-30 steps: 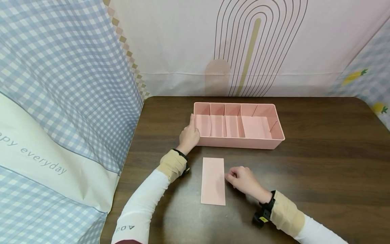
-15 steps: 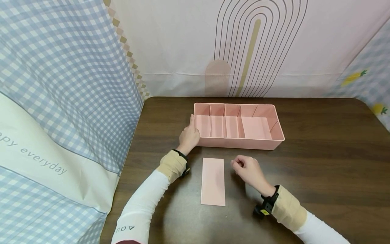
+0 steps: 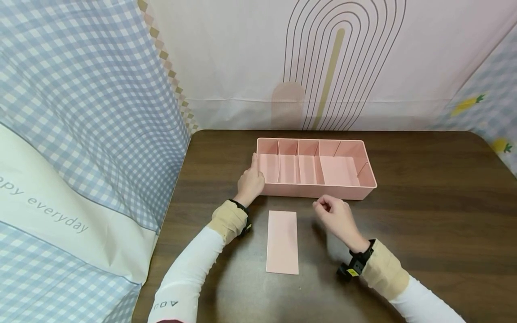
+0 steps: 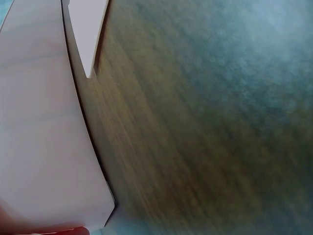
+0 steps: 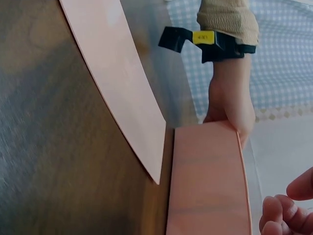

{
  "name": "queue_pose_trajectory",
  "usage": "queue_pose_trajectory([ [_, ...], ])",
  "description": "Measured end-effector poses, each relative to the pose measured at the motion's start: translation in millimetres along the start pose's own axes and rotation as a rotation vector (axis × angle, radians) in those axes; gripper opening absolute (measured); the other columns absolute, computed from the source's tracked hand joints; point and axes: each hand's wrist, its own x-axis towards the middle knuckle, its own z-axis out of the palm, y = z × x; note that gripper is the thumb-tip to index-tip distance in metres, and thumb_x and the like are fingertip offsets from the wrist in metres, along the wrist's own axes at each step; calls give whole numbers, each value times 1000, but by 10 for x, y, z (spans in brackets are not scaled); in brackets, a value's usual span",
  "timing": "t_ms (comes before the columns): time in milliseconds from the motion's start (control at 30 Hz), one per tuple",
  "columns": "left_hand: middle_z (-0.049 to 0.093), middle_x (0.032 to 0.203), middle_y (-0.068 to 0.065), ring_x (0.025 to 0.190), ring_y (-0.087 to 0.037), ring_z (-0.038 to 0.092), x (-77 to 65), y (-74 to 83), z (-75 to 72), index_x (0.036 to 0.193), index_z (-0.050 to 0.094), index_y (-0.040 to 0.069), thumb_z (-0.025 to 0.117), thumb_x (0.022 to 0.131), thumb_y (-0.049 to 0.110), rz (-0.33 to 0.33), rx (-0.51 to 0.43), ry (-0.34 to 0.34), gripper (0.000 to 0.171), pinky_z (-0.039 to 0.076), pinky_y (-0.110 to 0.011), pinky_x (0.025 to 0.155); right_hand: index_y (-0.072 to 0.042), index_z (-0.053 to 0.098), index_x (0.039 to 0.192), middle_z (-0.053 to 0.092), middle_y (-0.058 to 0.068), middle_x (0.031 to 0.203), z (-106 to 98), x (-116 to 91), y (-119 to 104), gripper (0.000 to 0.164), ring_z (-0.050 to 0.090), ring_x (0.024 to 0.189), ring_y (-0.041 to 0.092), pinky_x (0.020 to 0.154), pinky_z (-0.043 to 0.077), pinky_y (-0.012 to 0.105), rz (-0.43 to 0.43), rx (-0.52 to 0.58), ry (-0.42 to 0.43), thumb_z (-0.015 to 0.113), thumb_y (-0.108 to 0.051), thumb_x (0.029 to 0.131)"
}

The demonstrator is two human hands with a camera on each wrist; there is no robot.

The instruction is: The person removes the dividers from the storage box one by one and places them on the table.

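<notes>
Tabletop: dark wood grain, pale arch-printed backdrop behind.
Gingham cloth: blue-white, lettered "everyday".
Pink box: open-topped, divided, near the back edge.
Pink panel: thin, rectangular, flat before the box.
Left hand: against box's left end, index straight; grip impossible to tell.
Right hand: curled, holding nothing.

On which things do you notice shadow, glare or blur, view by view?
Head view: soft shadow beside the right hand, pale sheen on the table; left wrist: table grain looks soft, bluish glare at upper right; right wrist: bright glare on the flat pink panel.
</notes>
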Motion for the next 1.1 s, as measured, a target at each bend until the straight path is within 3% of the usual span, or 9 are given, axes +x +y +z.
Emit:
queue_pose_trajectory([
  [500, 52, 63, -10, 51, -21, 47, -10, -9, 13, 143, 14, 14, 32, 87, 14, -6, -3, 0, 59, 32, -30, 42, -8, 58, 73, 51, 3, 61, -152, 201, 38, 11, 42, 54, 10, 53, 33, 23, -51, -79, 136, 53, -15, 81],
  [767, 47, 57, -7, 45, -18, 41, 0, -10, 12, 143, 14, 12, 32, 87, 13, 14, -10, 1, 58, 29, -28, 40, -3, 56, 85, 53, 7, 71, -211, 315, 59, 14, 45, 64, 16, 59, 34, 24, -34, -76, 130, 50, -16, 82],
  [1100, 50, 60, -8, 49, -19, 44, -1, -9, 6, 143, 15, 12, 32, 88, 13, 18, 3, 4, 58, 31, -29, 41, 2, 56, 96, 54, 9, 76, -248, 414, 65, 23, 46, 66, 18, 61, 35, 27, -35, -98, 102, 51, -16, 81],
])
